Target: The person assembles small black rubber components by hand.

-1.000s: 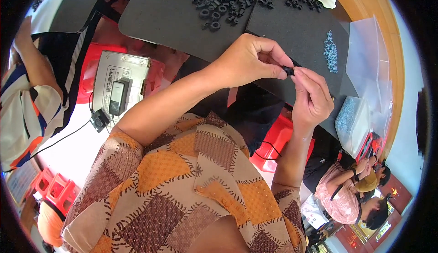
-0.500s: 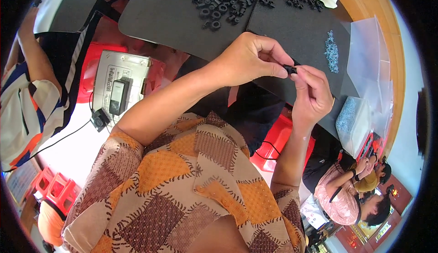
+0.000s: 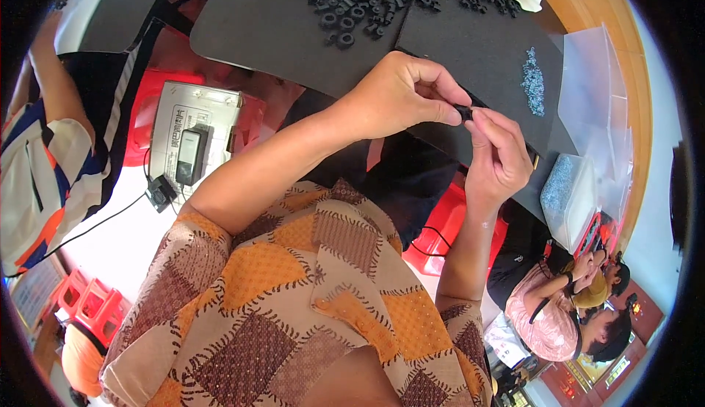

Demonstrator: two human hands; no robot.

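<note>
My left hand (image 3: 407, 95) pinches a small black part (image 3: 464, 112) between thumb and fingertips, above the dark table's near edge. Meeting it there is my right hand (image 3: 501, 152), its thumb and forefinger pressed together against the part's right end. Whatever lies between those right fingertips is too small to make out. Much of the black part is covered by fingers. Beyond the hands, a large heap of black ring-shaped and tubular parts (image 3: 360, 3) spreads over the dark tabletop (image 3: 275, 25). A small pile of light-blue bits (image 3: 533, 84) lies to the right.
A translucent tub (image 3: 579, 220) holding light-blue bits stands at the right edge, beside a clear plastic sheet or lid (image 3: 598, 91). On the left, a box (image 3: 194, 99) with a corded device (image 3: 189, 157) rests on a red stool (image 3: 143, 132). Other people sit left and right.
My right hand has shifted slightly left, its fingertips closer to the left ones, so less of the black part shows. My left hand stays almost in place.
</note>
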